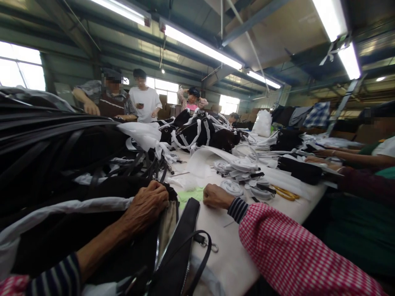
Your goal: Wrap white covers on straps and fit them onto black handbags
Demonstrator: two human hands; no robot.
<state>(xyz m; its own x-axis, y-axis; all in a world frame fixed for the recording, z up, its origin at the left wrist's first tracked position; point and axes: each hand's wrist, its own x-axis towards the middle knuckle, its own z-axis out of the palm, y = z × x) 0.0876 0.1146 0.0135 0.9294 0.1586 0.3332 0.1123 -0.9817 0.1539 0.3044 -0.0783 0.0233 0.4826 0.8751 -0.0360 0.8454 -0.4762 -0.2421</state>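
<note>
My left hand (151, 202) is closed on the top edge of a black bag (129, 230), whose zipped opening shows a beige lining. To its right lies a black flap or pouch (180, 242) with a zip, a thin strap and a metal clasp (212, 247). My right hand (217, 196) is curled, its fingers bent down at a light green sheet (191, 196) on the white table (230, 259). What its fingertips hold, if anything, is hidden.
Black bags with white-wrapped handles (197, 133) are heaped mid-table. Coiled white straps (231, 188) and yellow scissors (285, 193) lie at the right. A tall black stack (61, 144) rises at the left. Several people stand around the table; one person's arms reach in from the right.
</note>
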